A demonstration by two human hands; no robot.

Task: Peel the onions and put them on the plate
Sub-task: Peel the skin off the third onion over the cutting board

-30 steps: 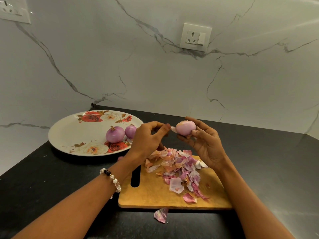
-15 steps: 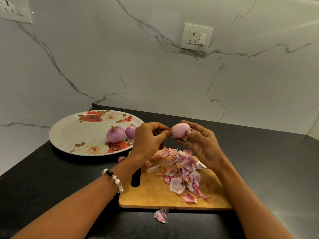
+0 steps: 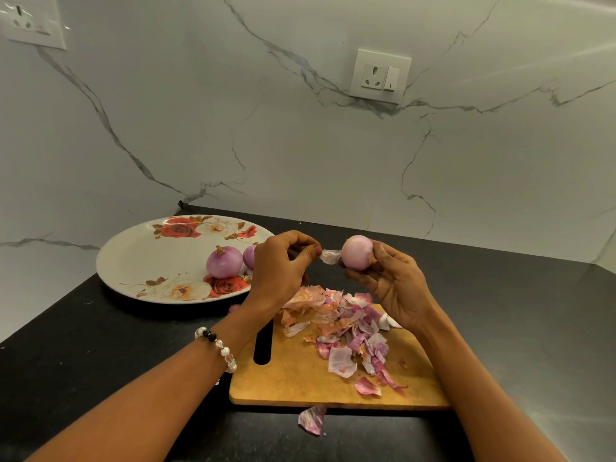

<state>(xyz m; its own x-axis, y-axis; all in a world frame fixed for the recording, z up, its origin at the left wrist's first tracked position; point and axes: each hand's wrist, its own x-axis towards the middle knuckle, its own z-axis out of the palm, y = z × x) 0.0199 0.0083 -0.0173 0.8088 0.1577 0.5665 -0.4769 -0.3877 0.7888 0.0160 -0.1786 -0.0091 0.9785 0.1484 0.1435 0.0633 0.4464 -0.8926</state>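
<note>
My right hand (image 3: 391,286) holds a small pink onion (image 3: 356,251) above the far end of the wooden cutting board (image 3: 300,378). My left hand (image 3: 283,265) pinches a pale strip of onion skin (image 3: 330,256) that still hangs from the onion's left side. A pile of pink and orange peels (image 3: 343,325) lies on the board below both hands. To the left stands a white floral plate (image 3: 140,258) with a peeled purple onion (image 3: 224,261) on it. A second peeled onion (image 3: 249,256) sits beside it, partly hidden by my left hand.
The board and plate rest on a black countertop (image 3: 83,345) against a white marble wall with two sockets (image 3: 380,76). One loose peel (image 3: 311,420) lies on the counter in front of the board. A slot handle (image 3: 262,345) is cut in the board's left end.
My left hand closed on the onion's left side, then pulled away leftward, drawing out a strip of skin. My right hand lifted the onion slightly to the right.
</note>
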